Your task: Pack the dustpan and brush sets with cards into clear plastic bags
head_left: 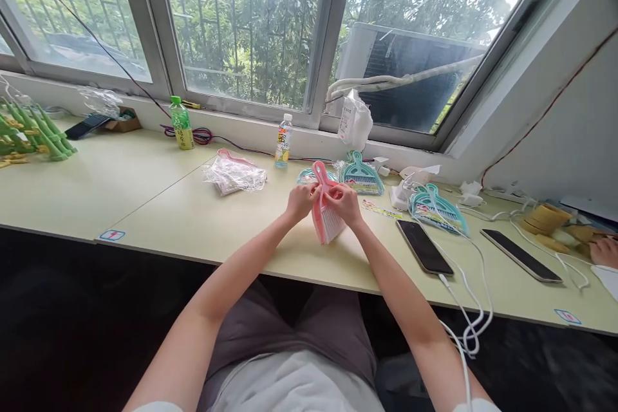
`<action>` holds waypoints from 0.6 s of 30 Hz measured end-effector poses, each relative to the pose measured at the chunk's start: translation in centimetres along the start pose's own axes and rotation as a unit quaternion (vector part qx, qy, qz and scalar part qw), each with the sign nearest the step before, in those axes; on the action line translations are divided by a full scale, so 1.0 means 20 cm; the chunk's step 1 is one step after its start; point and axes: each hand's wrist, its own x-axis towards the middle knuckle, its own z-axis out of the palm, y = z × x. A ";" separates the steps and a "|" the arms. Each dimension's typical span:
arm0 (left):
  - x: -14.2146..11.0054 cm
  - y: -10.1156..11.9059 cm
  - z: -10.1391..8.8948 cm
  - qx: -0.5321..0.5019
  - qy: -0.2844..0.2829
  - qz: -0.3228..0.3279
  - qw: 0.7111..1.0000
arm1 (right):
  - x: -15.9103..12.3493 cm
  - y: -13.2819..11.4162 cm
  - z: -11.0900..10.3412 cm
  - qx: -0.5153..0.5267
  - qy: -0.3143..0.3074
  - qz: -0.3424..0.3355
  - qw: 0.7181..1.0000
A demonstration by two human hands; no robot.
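A pink dustpan and brush set (318,215) stands tilted above the table in front of me, handle end up and pale bristles down. My left hand (302,201) is closed on its left side near the base of the handle. From the right, my right hand (344,203) pinches the set at the same height. My fingertips partly hide the joint between handle and brush. Just behind my hands lie teal dustpan and brush sets (361,175). A printed label strip (381,209) lies right of my right hand.
To the left is a pink set in clear plastic wrap (235,172). Two bottles, one green (181,125) and one clear (283,141), stand near the window. On the right are another teal set (437,209), a phone with a cable (423,248), a second phone (520,255) and another person's hand (604,252).
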 end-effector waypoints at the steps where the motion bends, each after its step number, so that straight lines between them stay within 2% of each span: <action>1: 0.00 -0.02 0.00 -0.021 -0.010 0.007 1.000 | 0.00 0.00 0.00 -0.012 -0.003 0.003 1.000; 5: 0.04 -0.06 0.03 -0.083 -0.038 0.042 0.995 | 0.00 -0.01 -0.03 -0.025 -0.019 0.042 0.999; 12: 0.10 -0.09 0.06 -0.100 -0.064 0.052 0.992 | 0.03 0.05 -0.05 -0.029 -0.035 0.074 0.996; 18: 0.12 -0.12 0.09 -0.121 -0.028 0.069 0.990 | 0.04 0.07 -0.06 -0.039 -0.012 0.066 0.997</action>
